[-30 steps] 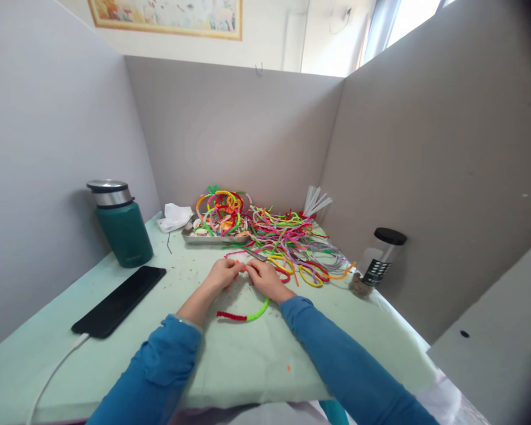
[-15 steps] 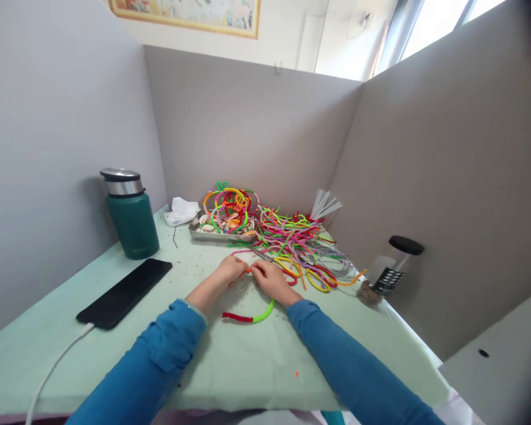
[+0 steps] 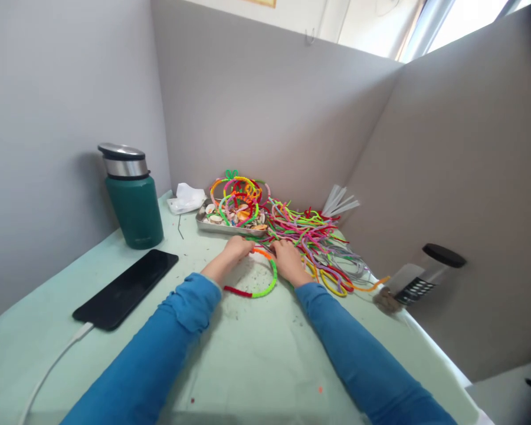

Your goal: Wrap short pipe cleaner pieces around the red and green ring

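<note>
A curved pipe-cleaner hoop (image 3: 274,277), coiled in dark red, green and orange sections, lies on the table between my hands. My left hand (image 3: 238,249) is closed, pinching its pink-orange far end. My right hand (image 3: 288,260) rests just right of the hoop's orange part, at the near edge of a heap of loose pipe cleaners (image 3: 298,227). Its fingers curl downward over something I cannot make out; a thin dark piece shows by the fingertips.
A metal tray (image 3: 230,230) of shells and finished pipe-cleaner hoops stands behind. To the left are a green bottle (image 3: 135,209), a black phone (image 3: 126,289) with a cable, and a white tissue pack (image 3: 186,199). White strips (image 3: 340,202) and a clear jar (image 3: 418,280) stand right. Grey partitions enclose the table.
My hands, pressed together before, have parted, the right one moving to the pile's edge. The hoop's orange section now shows between them. The view has tilted down and shifted.
</note>
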The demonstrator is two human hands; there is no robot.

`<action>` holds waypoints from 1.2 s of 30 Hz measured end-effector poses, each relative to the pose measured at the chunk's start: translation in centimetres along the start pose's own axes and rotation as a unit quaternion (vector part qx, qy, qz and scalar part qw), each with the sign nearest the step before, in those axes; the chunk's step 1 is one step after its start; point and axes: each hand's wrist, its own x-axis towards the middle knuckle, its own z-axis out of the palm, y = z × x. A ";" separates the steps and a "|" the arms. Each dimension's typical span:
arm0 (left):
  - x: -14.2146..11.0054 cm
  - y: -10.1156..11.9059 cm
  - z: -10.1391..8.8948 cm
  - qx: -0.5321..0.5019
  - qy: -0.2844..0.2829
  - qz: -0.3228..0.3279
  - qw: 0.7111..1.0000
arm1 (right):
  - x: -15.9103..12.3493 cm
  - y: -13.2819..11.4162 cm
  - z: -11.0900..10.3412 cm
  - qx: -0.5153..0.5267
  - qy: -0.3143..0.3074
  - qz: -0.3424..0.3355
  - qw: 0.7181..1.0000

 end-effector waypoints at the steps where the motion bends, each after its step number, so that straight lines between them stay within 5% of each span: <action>1: 0.5 0.1 -0.1 0.010 -0.002 -0.006 1.000 | 0.2 -0.1 0.1 -0.022 -0.003 0.005 1.000; 4: 1.6 0.5 -0.3 -0.023 -0.029 0.005 0.999 | 0.6 0.0 0.4 -0.055 -0.013 0.016 0.998; 10: 2.7 2.1 -1.2 -0.179 -0.225 0.080 0.954 | 1.2 1.4 0.7 0.033 -0.030 -0.021 0.999; 15: 4.2 2.2 -1.8 -0.288 -0.345 0.128 0.884 | 1.2 1.5 0.4 0.122 0.030 -0.034 0.991; 19: 5.3 1.3 -1.7 -0.389 -0.418 0.126 0.811 | 1.3 0.1 -0.8 0.178 0.122 0.027 0.976; 23: 5.9 0.3 -1.5 -0.441 -0.424 0.094 0.786 | 2.3 -1.5 -1.8 0.221 0.334 0.112 0.909; 26: 6.1 -0.1 -1.3 -0.473 -0.410 0.081 0.776 | 2.8 -2.3 -1.4 0.254 0.329 0.113 0.902; 31: 6.0 -0.3 -1.0 -0.501 -0.367 0.065 0.781 | 2.7 -2.6 0.0 0.307 0.216 0.086 0.923; 36: 5.9 -0.2 -0.8 -0.512 -0.352 0.054 0.781 | 3.0 -2.7 0.0 0.401 0.258 0.139 0.868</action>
